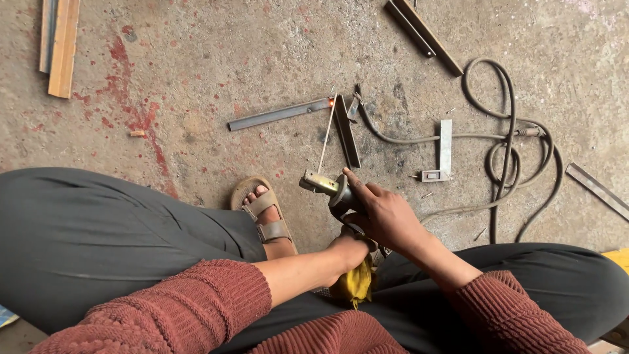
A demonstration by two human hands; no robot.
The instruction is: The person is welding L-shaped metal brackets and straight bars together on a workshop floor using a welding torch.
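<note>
My right hand (pixel 386 213) grips a welding electrode holder (pixel 325 185), index finger stretched along its top. A thin welding rod (pixel 325 139) runs from the holder up to a glowing orange spot (pixel 331 102) where two steel bars meet: one long flat bar (pixel 278 114) and one shorter bar (pixel 347 134) set at an angle. My left hand (pixel 350 252) sits under the right wrist, closed around a yellow cloth (pixel 357 283). Both arms wear rust-red knitted sleeves.
I squat on a stained concrete floor, dark trousers to both sides, one sandalled foot (pixel 265 213) forward. A grey welding cable (pixel 504 151) loops at right. A small steel bracket (pixel 442 154), more bars (pixel 422 33), a bar at the right edge (pixel 599 190) and wooden strips (pixel 60 46) lie around.
</note>
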